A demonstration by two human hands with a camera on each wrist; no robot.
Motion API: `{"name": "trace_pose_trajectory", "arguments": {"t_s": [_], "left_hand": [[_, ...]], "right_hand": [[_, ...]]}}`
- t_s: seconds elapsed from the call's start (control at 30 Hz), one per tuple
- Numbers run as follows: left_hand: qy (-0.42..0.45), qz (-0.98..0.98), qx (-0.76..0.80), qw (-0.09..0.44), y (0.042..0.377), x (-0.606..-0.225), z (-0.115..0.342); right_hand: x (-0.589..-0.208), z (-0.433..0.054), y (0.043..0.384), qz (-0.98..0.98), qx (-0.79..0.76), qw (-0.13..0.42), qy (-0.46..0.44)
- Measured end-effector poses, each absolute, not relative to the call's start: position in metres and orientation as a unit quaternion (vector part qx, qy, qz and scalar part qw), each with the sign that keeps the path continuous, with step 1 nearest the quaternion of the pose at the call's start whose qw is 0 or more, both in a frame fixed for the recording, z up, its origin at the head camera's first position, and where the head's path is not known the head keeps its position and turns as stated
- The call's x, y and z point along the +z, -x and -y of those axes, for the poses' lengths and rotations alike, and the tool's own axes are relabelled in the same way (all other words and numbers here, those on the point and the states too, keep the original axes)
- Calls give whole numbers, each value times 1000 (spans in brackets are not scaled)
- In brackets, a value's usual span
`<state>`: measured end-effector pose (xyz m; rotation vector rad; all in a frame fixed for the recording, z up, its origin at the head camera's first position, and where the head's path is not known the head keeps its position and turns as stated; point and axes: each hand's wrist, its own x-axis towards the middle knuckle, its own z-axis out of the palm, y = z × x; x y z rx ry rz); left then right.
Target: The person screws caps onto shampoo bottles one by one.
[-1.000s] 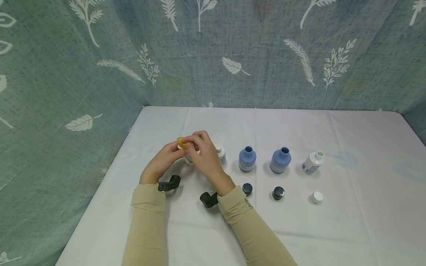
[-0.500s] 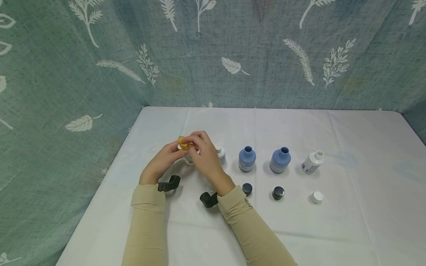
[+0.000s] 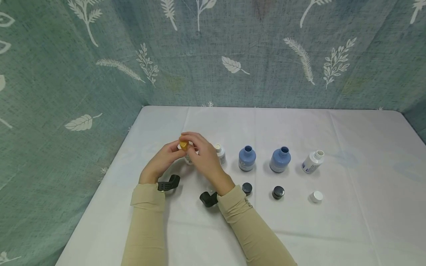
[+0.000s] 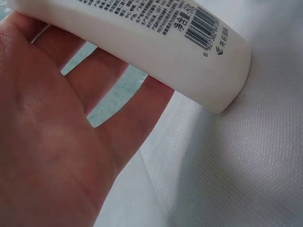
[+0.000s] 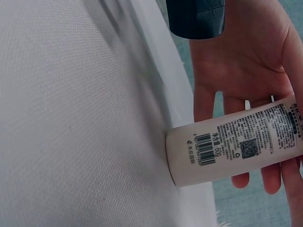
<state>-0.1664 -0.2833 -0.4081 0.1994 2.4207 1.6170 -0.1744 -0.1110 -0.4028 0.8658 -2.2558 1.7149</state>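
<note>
In the head view, my left hand [image 3: 163, 160] holds a white bottle [image 3: 188, 159] at the table's left. Its printed label and barcode show in the left wrist view, where the fingers of my left hand [image 4: 61, 118] lie behind the bottle [image 4: 208, 71]. My right hand [image 3: 207, 159] pinches a yellow cap [image 3: 183, 144] at the bottle's top. Whether the cap is seated on the neck is hidden by the fingers. The right wrist view has the bottle's base [image 5: 182, 158] at the white cloth, with my right hand [image 5: 241, 61] beside it.
Right of my hands stand an uncapped white bottle [image 3: 219, 154], two open blue bottles [image 3: 247, 159] and another open white bottle [image 3: 313, 162]. Nearer lie two black caps [image 3: 278, 192] and a white cap [image 3: 316, 197]. A patterned curtain [image 3: 239, 55] hangs behind the table.
The fingers of my right hand have turned a little, and the yellow cap has turned with them. My left hand and the bottle stay nearly where they were.
</note>
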Motion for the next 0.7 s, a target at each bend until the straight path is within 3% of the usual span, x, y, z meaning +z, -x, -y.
{"name": "trace_pose_trajectory", "arguments": {"t_s": [0.7], "left_hand": [[-67, -811, 568, 120, 164, -400, 278]], "right_hand": [[-403, 110, 174, 759, 574, 84, -296]]}}
